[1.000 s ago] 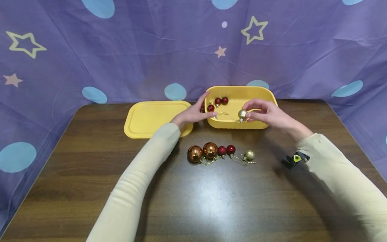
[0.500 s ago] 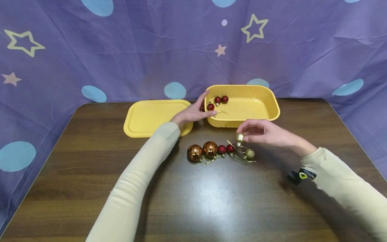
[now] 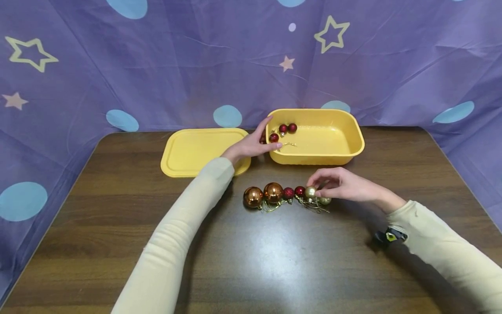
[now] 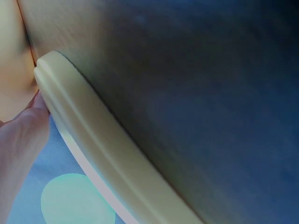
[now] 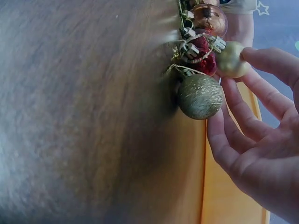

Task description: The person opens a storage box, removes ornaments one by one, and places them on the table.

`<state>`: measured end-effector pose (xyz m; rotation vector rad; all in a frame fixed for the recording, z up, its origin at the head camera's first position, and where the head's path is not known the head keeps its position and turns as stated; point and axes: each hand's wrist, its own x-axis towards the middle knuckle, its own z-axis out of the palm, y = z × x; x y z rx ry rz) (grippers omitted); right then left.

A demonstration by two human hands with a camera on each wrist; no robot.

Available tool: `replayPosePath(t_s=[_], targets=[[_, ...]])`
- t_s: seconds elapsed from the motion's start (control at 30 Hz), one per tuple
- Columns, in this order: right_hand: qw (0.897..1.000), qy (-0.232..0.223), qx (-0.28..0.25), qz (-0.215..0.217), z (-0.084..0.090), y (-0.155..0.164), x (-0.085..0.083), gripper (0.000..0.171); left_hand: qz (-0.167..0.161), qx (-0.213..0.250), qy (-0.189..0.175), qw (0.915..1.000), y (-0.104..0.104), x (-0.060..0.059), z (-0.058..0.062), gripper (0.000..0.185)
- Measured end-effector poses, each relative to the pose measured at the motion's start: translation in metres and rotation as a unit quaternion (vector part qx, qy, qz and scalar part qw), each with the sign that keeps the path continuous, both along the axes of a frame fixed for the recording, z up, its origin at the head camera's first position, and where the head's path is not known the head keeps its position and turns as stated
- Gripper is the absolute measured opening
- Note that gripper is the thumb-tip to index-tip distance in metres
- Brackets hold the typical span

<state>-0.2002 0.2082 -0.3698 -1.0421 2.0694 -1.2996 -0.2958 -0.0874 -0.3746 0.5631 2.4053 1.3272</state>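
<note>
My right hand point(image 3: 345, 185) pinches a smooth gold Christmas ball point(image 3: 310, 192) between thumb and fingers, at the right end of a row on the table. A glittery gold ball point(image 5: 200, 96) sits beside it, partly behind the hand's fingers in the head view. Leftward in the row come a shiny red ball point(image 3: 300, 191), a glittery red ball point(image 3: 288, 193) and two larger copper balls point(image 3: 273, 192). My left hand point(image 3: 251, 146) grips the left end of the yellow box point(image 3: 317, 160), thumb over the rim. Several small red balls point(image 3: 292, 127) lie inside, partly hidden by that hand.
A yellow lid point(image 3: 196, 152) lies flat left of the box, under my left wrist. The wooden table point(image 3: 274, 270) ends at a purple curtain point(image 3: 235, 65) behind. Gold hanging strings point(image 3: 313, 206) trail in front of the row.
My right hand has carried the smooth gold ball out of the box and down toward me, to the right end of the row. The left hand has stayed on the box.
</note>
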Motion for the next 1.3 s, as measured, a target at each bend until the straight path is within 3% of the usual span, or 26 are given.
replayPosePath(t_s=[0.83, 1.0, 1.3], targets=[[0.999, 0.004, 0.014, -0.03, -0.012, 0.002, -0.008, 0.023, -0.001, -0.002, -0.007, 1.0, 0.0, 0.001, -0.001, 0.097], [0.999, 0.03, 0.012, -0.038, -0.005, 0.003, -0.011, 0.022, -0.002, 0.001, -0.007, 1.0, 0.0, 0.001, -0.001, 0.096], [0.992, 0.075, -0.003, -0.1, 0.021, 0.002, -0.021, 0.018, -0.001, 0.01, -0.01, 0.9999, 0.001, 0.001, -0.001, 0.096]])
